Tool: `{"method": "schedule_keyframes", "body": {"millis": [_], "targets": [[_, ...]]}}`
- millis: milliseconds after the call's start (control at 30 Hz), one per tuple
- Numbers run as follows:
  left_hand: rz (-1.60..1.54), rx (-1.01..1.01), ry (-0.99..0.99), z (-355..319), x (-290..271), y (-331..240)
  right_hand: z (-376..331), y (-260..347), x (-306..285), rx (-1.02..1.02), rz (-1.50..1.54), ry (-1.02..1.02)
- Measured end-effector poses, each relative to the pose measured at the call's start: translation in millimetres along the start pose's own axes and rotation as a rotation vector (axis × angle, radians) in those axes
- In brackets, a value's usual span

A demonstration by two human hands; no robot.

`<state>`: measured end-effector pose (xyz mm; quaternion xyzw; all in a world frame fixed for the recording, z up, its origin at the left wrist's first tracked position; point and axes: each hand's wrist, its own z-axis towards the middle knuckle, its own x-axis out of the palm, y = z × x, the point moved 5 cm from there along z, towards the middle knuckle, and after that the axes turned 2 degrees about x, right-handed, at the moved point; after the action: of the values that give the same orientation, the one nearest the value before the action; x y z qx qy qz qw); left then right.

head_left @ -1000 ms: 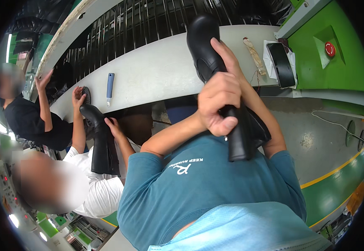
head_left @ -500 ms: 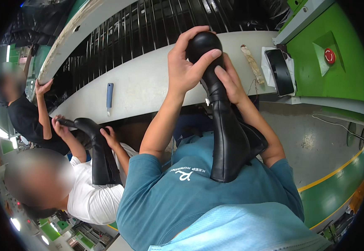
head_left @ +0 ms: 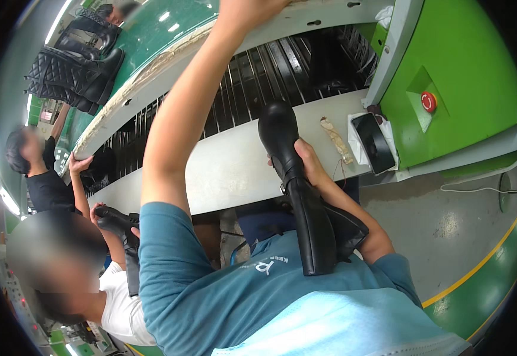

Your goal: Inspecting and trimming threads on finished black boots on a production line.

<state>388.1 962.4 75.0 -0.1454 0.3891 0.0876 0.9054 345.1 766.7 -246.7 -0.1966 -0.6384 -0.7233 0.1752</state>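
A black leather boot (head_left: pixel 309 213) with a strap and small buckle at the ankle rests against my front. Its foot end points away over the white ledge. My right hand (head_left: pixel 311 163) is wrapped round the boot near the ankle; some of its fingers are hidden behind the leather. A loose black leather part (head_left: pixel 347 228) spreads out beside the boot shaft. My left hand (head_left: pixel 249 12) reaches up to the edge of the raised shelf at the top of the view. The picture's border cuts off its fingers, so their grip is not visible.
Beyond the white ledge (head_left: pixel 229 160) runs a rack of metal bars (head_left: pixel 235 89). A phone (head_left: pixel 372 142) and a taped strip (head_left: pixel 335 140) lie on the right. A green machine housing bears a red button (head_left: pixel 429 101). Quilted boots (head_left: pixel 71 74) stand far left; a co-worker handles another boot (head_left: pixel 119 222).
My left hand has left the boot and stretched up to the raised shelf. My right hand still holds the boot, lower down than before. The blue-handled tool is no longer visible.
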Motion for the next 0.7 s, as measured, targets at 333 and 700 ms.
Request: {"method": "schedule_keyframes", "body": {"millis": [333, 700], "targets": [[0.565, -0.155, 0.223, 90.5, 76.1, 45.4, -0.2, -14.1, -5.8, 0.161, 0.131, -0.051], [-0.155, -0.119, -0.681, -14.3, -103.1, 70.4, 0.9, -13.6, -4.5, 0.255, 0.248, -0.056]]}}
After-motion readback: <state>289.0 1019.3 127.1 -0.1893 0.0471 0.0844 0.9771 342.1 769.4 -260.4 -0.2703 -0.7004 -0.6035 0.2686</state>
